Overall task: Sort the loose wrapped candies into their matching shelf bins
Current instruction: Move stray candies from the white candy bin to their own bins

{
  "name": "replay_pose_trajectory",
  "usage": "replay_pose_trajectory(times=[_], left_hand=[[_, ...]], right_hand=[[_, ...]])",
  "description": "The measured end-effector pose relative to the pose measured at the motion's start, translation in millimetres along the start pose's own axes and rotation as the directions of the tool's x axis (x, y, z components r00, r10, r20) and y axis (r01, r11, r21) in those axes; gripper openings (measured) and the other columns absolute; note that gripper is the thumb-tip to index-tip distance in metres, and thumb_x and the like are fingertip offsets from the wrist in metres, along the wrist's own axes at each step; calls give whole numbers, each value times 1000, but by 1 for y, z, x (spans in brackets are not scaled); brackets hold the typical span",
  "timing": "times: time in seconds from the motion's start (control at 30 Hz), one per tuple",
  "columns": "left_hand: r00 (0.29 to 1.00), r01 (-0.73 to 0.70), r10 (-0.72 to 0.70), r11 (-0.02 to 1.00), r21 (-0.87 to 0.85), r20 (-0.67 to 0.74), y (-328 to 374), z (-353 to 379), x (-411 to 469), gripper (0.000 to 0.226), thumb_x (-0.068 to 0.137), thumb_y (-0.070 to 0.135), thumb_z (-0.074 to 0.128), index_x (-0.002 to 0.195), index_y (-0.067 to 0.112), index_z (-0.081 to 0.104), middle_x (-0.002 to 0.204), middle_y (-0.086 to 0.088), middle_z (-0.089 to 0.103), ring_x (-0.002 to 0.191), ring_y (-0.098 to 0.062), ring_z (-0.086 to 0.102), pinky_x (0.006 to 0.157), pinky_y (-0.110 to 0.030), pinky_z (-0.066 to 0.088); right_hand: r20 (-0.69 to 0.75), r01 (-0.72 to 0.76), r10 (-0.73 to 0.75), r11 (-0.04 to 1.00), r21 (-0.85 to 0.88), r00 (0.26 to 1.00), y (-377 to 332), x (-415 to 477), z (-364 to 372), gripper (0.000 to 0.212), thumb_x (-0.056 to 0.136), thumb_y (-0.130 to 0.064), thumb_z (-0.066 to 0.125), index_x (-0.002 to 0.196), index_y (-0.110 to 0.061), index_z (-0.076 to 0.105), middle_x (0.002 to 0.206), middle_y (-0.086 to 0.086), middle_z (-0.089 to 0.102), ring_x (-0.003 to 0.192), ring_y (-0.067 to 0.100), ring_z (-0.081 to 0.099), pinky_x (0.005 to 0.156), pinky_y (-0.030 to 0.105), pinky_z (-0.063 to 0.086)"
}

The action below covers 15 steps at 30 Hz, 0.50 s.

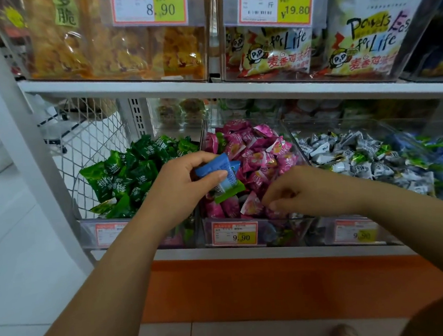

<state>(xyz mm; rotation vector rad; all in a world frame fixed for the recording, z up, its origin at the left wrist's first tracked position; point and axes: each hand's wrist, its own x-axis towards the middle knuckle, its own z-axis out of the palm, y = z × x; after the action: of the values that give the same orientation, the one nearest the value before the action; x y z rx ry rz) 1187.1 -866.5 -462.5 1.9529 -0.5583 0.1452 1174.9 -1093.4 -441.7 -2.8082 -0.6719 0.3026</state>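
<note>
My left hand (182,187) holds a small bunch of wrapped candies over the front of the pink bin: blue candies (216,169) and a green candy (230,192) stick out of it. My right hand (297,190) reaches down into the pink candies (256,151) at the bin's front, fingertips pinched among the wrappers; I cannot tell whether it holds one. The clear middle bin (257,222) carries a 9.90 tag. To its left is a bin of green candies (132,173). To its right lies a bin of grey-white candies (353,153) mixed with blue and green ones.
A white shelf board (154,86) runs just above the bins, with bagged snacks in clear boxes (123,42) on it. A white upright post (16,132) and wire mesh (88,126) stand at the left. An orange base panel (252,285) sits below the bins.
</note>
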Motion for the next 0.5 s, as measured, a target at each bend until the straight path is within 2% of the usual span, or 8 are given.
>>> replay_pose_trajectory(times=[0.1,0.17,0.3,0.4,0.5], left_hand=[[1000,-2,2,1000,-1,3,1,2,0,13,89,25,62,94,37,62,90,15,63,69,5,55,63,-6,42],[1000,-6,6,1000,8,1,1,3,0,12,88,25,63,95,35,64,89,16,63,68,6,55,63,-5,40],[1000,-7,7,1000,21,-6,0,2,-2,13,88,23,64,98,31,66,89,17,63,70,8,55,63,-4,39],[1000,3,-3,1000,26,-5,-1,1,-3,14,89,23,63,102,28,66,90,16,62,68,9,54,62,-2,38],[1000,3,-3,1000,22,-1,0,2,-3,14,89,25,63,98,34,64,92,17,62,72,8,55,64,-3,38]], right_hand=[[192,-23,40,996,-89,981,-5,4,9,46,90,-32,62,131,-13,54,129,-1,58,109,12,58,88,17,46],[220,-46,74,990,-131,973,-6,9,15,60,87,-34,65,139,-14,44,138,1,50,120,16,51,91,19,39],[240,-69,103,987,-147,965,-2,12,21,71,83,-32,70,143,-20,34,139,1,47,117,17,51,93,27,44],[291,-46,81,991,-124,953,0,9,27,73,82,-31,71,144,-23,33,142,-2,44,119,14,48,95,26,42],[291,-58,72,997,-58,954,-3,9,31,75,83,-28,72,145,-24,30,145,-4,40,126,15,45,96,23,38]])
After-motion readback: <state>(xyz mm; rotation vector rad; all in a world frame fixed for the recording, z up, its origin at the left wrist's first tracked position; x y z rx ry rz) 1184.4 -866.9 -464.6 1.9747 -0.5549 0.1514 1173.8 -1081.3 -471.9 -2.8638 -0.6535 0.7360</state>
